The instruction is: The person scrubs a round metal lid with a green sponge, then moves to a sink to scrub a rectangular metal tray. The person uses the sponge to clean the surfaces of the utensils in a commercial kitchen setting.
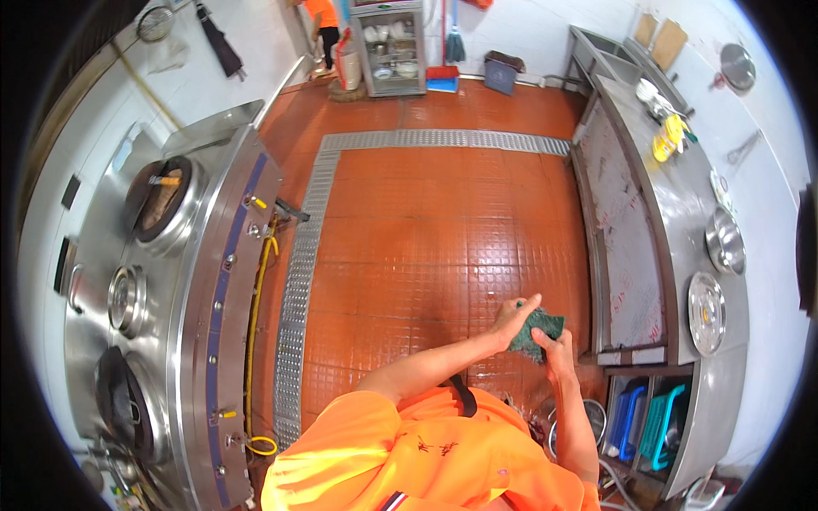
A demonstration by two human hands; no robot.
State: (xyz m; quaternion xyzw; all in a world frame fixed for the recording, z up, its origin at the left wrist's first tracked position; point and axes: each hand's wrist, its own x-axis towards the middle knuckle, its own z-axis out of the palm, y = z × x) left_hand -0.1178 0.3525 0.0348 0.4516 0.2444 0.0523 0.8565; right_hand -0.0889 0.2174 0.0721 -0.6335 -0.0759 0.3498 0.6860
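A dark green scouring pad is held between my two hands, over the tiled floor, in front of my body and to the right of the middle. My left hand grips its left side, with the fingers partly hidden by the pad. From the lower right, my right hand pinches the near edge, thumb on top. The pad looks slightly bent between them.
A steel stove with woks runs along the left. At right stands a steel counter holding a yellow bottle, a steel bowl and a round tray. A drain grate crosses the floor; a person stands far back.
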